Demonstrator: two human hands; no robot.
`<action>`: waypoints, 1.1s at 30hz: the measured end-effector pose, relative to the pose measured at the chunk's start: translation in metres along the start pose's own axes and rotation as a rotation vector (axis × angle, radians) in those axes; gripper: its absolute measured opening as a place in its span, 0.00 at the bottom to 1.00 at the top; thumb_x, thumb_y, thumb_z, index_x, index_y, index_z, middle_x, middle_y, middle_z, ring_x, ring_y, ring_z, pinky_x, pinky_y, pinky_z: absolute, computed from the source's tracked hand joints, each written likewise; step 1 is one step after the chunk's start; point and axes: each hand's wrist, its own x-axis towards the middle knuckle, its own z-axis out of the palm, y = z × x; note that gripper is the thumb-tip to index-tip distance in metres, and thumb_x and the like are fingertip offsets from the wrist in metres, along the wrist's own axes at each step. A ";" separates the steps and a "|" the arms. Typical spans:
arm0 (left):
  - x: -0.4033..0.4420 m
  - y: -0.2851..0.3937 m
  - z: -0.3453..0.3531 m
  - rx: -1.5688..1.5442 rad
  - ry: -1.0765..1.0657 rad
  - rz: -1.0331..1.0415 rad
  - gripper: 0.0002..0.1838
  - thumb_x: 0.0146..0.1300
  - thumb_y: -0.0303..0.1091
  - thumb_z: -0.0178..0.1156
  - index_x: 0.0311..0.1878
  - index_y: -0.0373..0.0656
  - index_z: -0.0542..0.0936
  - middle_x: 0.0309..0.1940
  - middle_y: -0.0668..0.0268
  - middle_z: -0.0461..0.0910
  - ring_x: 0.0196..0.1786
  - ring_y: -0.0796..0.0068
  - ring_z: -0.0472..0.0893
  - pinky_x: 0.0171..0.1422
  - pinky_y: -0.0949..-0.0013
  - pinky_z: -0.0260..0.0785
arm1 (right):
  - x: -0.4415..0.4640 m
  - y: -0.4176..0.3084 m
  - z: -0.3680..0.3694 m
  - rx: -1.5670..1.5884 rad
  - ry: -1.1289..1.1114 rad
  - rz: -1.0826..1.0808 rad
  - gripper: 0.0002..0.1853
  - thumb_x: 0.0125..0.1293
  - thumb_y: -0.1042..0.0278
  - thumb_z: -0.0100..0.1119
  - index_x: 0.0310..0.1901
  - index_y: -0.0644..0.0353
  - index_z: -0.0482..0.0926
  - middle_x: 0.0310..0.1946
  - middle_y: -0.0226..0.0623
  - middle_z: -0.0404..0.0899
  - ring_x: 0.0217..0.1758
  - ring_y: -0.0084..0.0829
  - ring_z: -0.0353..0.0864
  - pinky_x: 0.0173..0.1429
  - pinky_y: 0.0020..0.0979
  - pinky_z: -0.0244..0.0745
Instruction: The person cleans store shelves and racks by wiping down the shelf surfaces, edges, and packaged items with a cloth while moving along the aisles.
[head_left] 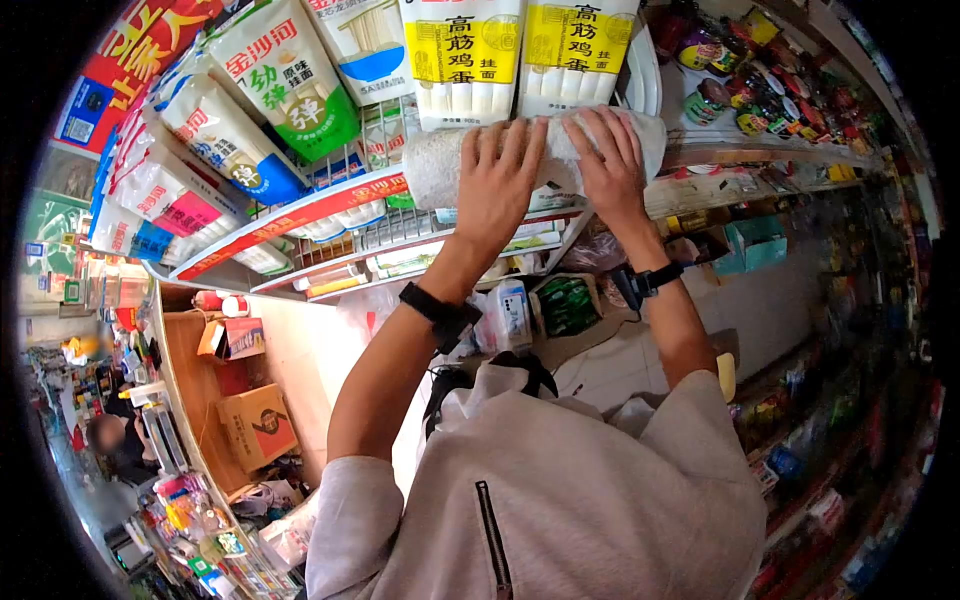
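A whitish towel (435, 170), folded into a thick strip, lies along the front edge of a wire shelf (380, 185). My left hand (500, 180) holds it near the middle, its fingers laid over the top. To the right, my right hand (608, 165) grips the same towel, close to its right end. Both thumbs are mostly hidden. Just beyond my fingers stand noodle packs with yellow labels (463, 60). A green-and-white noodle pack (290, 85) leans further left on the shelf.
More noodle packs (175, 190) fill the shelf's left end. Jars (760, 100) crowd a shelf at the upper right. Below are a teal box (752, 245) and a dark green package (567, 305). A cardboard box (258, 425) sits lower left; a person (120, 430) is beyond it.
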 end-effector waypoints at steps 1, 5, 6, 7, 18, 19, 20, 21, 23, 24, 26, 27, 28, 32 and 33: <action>-0.001 0.000 0.001 0.011 0.011 0.013 0.34 0.62 0.29 0.57 0.74 0.44 0.67 0.63 0.59 0.75 0.63 0.58 0.74 0.72 0.50 0.61 | -0.001 -0.003 0.002 0.013 -0.003 -0.007 0.29 0.63 0.79 0.62 0.67 0.48 0.76 0.65 0.39 0.75 0.70 0.45 0.70 0.75 0.52 0.63; -0.005 -0.017 -0.006 -0.066 -0.045 0.031 0.36 0.60 0.29 0.57 0.76 0.52 0.67 0.64 0.63 0.76 0.58 0.61 0.76 0.68 0.55 0.64 | 0.001 -0.023 0.015 0.008 0.049 0.096 0.25 0.64 0.78 0.60 0.64 0.51 0.79 0.64 0.38 0.76 0.70 0.46 0.70 0.75 0.54 0.61; -0.006 -0.020 -0.008 -0.114 -0.024 0.032 0.36 0.60 0.30 0.57 0.75 0.53 0.68 0.64 0.63 0.77 0.58 0.62 0.77 0.68 0.56 0.64 | 0.002 -0.028 0.014 0.024 0.091 0.119 0.24 0.65 0.78 0.59 0.63 0.51 0.80 0.64 0.38 0.76 0.69 0.46 0.71 0.75 0.54 0.61; -0.007 -0.023 -0.009 -0.124 -0.018 0.041 0.35 0.60 0.30 0.57 0.75 0.53 0.70 0.66 0.63 0.76 0.60 0.61 0.77 0.68 0.56 0.65 | 0.004 -0.034 0.015 0.040 0.133 0.146 0.23 0.67 0.78 0.59 0.63 0.52 0.80 0.63 0.37 0.77 0.69 0.46 0.71 0.75 0.55 0.60; -0.075 -0.104 -0.054 -0.046 0.037 -0.081 0.33 0.60 0.26 0.58 0.72 0.55 0.73 0.71 0.66 0.74 0.72 0.58 0.72 0.77 0.50 0.61 | 0.040 -0.144 0.039 0.183 0.076 0.092 0.23 0.69 0.78 0.58 0.64 0.51 0.80 0.65 0.34 0.77 0.72 0.44 0.69 0.76 0.53 0.57; -0.083 -0.114 -0.062 -0.034 0.046 -0.086 0.33 0.60 0.26 0.58 0.72 0.55 0.73 0.71 0.66 0.74 0.72 0.58 0.72 0.77 0.50 0.61 | 0.046 -0.159 0.042 0.225 0.056 0.078 0.23 0.69 0.78 0.57 0.64 0.51 0.80 0.65 0.35 0.77 0.72 0.44 0.69 0.76 0.52 0.57; -0.092 -0.125 -0.071 -0.012 0.042 -0.106 0.34 0.59 0.25 0.58 0.72 0.54 0.73 0.70 0.66 0.74 0.72 0.58 0.72 0.78 0.50 0.61 | 0.052 -0.173 0.045 0.225 0.033 0.065 0.23 0.69 0.77 0.57 0.64 0.51 0.80 0.66 0.35 0.77 0.71 0.43 0.70 0.76 0.51 0.57; -0.102 -0.137 -0.079 0.011 0.037 -0.127 0.34 0.59 0.24 0.58 0.72 0.54 0.74 0.70 0.66 0.74 0.72 0.57 0.72 0.78 0.50 0.60 | 0.059 -0.189 0.049 0.235 0.040 0.051 0.23 0.69 0.77 0.57 0.64 0.51 0.80 0.66 0.35 0.77 0.71 0.43 0.70 0.76 0.51 0.57; -0.122 -0.162 -0.095 0.081 0.009 -0.138 0.31 0.63 0.30 0.56 0.72 0.53 0.73 0.70 0.65 0.74 0.74 0.58 0.70 0.81 0.51 0.56 | 0.071 -0.221 0.058 0.278 0.014 0.033 0.23 0.67 0.77 0.59 0.64 0.51 0.80 0.65 0.35 0.77 0.70 0.43 0.70 0.76 0.50 0.57; -0.131 -0.174 -0.102 0.083 0.012 -0.156 0.31 0.63 0.30 0.56 0.72 0.52 0.73 0.70 0.65 0.75 0.73 0.58 0.70 0.81 0.50 0.56 | 0.078 -0.237 0.064 0.281 0.038 0.004 0.24 0.65 0.75 0.61 0.63 0.51 0.80 0.64 0.34 0.78 0.69 0.43 0.71 0.75 0.50 0.58; -0.149 -0.198 -0.117 0.107 0.014 -0.180 0.30 0.63 0.30 0.56 0.71 0.51 0.73 0.69 0.63 0.76 0.73 0.57 0.71 0.81 0.48 0.55 | 0.089 -0.267 0.072 0.304 0.031 -0.014 0.24 0.65 0.75 0.61 0.63 0.51 0.80 0.64 0.34 0.78 0.69 0.43 0.71 0.75 0.50 0.58; -0.158 -0.208 -0.124 0.115 0.024 -0.196 0.30 0.63 0.30 0.56 0.71 0.51 0.73 0.69 0.63 0.76 0.73 0.57 0.71 0.81 0.48 0.55 | 0.094 -0.283 0.075 0.323 0.023 -0.012 0.24 0.64 0.75 0.62 0.63 0.51 0.80 0.64 0.34 0.78 0.69 0.42 0.71 0.75 0.50 0.58; -0.166 -0.219 -0.132 0.125 0.019 -0.204 0.30 0.63 0.30 0.55 0.71 0.51 0.73 0.69 0.63 0.76 0.73 0.57 0.71 0.81 0.49 0.55 | 0.100 -0.298 0.080 0.341 0.026 -0.019 0.24 0.64 0.75 0.62 0.63 0.51 0.80 0.64 0.34 0.78 0.68 0.42 0.72 0.75 0.50 0.58; -0.195 -0.260 -0.159 0.147 0.018 -0.225 0.29 0.64 0.30 0.54 0.72 0.49 0.73 0.69 0.62 0.75 0.74 0.57 0.70 0.82 0.51 0.55 | 0.118 -0.349 0.095 0.375 0.008 -0.054 0.25 0.65 0.73 0.61 0.65 0.52 0.79 0.65 0.35 0.77 0.68 0.44 0.71 0.75 0.51 0.57; -0.203 -0.269 -0.163 0.149 0.016 -0.216 0.29 0.65 0.30 0.54 0.72 0.49 0.73 0.69 0.62 0.75 0.74 0.58 0.70 0.82 0.52 0.55 | 0.122 -0.359 0.097 0.377 0.006 -0.065 0.25 0.65 0.73 0.61 0.65 0.52 0.79 0.65 0.35 0.77 0.68 0.44 0.71 0.75 0.51 0.57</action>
